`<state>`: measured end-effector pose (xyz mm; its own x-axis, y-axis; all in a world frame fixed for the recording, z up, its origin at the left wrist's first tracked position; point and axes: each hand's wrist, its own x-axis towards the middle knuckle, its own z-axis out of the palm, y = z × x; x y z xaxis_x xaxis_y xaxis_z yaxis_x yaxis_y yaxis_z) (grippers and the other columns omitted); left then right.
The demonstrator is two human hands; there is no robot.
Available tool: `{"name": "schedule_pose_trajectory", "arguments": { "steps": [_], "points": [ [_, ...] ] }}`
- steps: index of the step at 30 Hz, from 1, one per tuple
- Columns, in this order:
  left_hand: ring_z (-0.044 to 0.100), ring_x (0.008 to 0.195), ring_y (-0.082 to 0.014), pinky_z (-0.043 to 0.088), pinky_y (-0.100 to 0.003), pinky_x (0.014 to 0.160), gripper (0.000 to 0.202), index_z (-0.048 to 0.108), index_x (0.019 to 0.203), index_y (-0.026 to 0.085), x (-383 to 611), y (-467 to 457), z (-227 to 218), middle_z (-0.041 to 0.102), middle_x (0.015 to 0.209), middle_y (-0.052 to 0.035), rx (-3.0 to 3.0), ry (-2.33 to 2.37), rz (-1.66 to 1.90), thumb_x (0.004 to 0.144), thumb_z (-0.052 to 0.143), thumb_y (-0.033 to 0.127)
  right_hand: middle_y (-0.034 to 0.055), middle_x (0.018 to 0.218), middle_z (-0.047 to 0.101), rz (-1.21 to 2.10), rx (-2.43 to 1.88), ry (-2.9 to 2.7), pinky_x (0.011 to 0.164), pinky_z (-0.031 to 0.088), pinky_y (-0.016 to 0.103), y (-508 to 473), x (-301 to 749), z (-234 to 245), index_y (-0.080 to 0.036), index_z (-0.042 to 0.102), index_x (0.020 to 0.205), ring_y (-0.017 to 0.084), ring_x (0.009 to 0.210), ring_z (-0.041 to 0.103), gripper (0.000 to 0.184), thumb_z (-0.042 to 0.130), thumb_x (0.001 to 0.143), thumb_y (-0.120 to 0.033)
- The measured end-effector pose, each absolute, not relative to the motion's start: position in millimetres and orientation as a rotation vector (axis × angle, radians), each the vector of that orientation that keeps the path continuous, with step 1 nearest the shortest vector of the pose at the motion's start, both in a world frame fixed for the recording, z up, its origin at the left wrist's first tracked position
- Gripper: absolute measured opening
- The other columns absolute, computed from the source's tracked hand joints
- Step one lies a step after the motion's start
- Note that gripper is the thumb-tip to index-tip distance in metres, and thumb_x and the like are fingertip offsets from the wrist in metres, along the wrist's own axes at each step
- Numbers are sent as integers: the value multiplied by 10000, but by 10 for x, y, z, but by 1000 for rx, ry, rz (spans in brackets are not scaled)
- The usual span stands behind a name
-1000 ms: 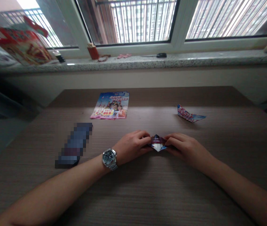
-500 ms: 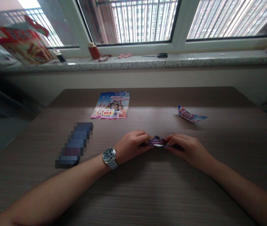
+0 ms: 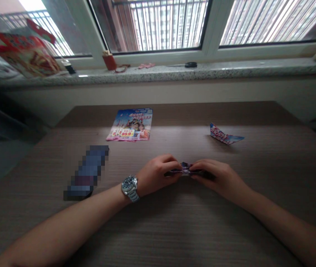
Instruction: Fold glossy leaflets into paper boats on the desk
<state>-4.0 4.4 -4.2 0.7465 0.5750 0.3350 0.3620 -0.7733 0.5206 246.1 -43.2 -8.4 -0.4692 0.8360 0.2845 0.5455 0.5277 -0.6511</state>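
Between both hands is a small folded paper (image 3: 185, 168) with dark, colourful print, held just over the table. My left hand (image 3: 159, 174), with a metal watch (image 3: 130, 187) at its wrist, pinches the paper's left end. Opposite it, my right hand (image 3: 216, 173) grips the other end, thumb below and fingers above. Much of the paper is hidden by the fingers. Beyond the right hand lies a folded paper boat shape (image 3: 225, 136) in blue and red print. A stack of printed flyers (image 3: 131, 124) rests at the back left.
A phone (image 3: 88, 172), blurred out, lies left of my left forearm on the wooden table (image 3: 158, 230). On the stone windowsill (image 3: 216, 72) are scissors (image 3: 190, 64), a red-brown case (image 3: 109, 60) and a red food bag (image 3: 30, 52).
My fingertips have come closer together along the paper, and less of it shows between them. The view has shifted slightly; the flyers and paper boat shape stay put.
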Motion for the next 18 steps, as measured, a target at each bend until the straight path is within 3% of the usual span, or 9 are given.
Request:
{"name": "schedule_pose_trajectory", "arguments": {
  "steps": [12, 14, 18],
  "points": [
    [640, 869, -144, 506, -242, 771, 100, 695, 991, 182, -46, 60, -55, 673, 987, -50, 2538, 700, 633, 952, 609, 214, 38, 964, 741, 663, -1113, -2147, 780, 536, 278, -425, 2440, -77, -222, 675, 970, 174, 872, 696, 72, 649, 929, -169],
    [642, 875, -150, 509, -251, 778, 118, 676, 1046, 194, -44, 55, -48, 674, 990, -43, 2519, 736, 617, 942, 624, 212, 35, 944, 743, 650, -1127, -2148, 761, 538, 282, -420, 2438, -66, -223, 675, 961, 177, 854, 697, 66, 644, 929, -175],
    [655, 893, -162, 519, -276, 821, 342, 594, 1234, 205, -35, 41, -39, 693, 1013, -37, 2445, 828, 650, 902, 674, 185, 18, 876, 741, 626, -1209, -2118, 693, 543, 275, -424, 2434, -72, -234, 661, 954, 175, 775, 701, 40, 644, 924, -214]
  ]
}}
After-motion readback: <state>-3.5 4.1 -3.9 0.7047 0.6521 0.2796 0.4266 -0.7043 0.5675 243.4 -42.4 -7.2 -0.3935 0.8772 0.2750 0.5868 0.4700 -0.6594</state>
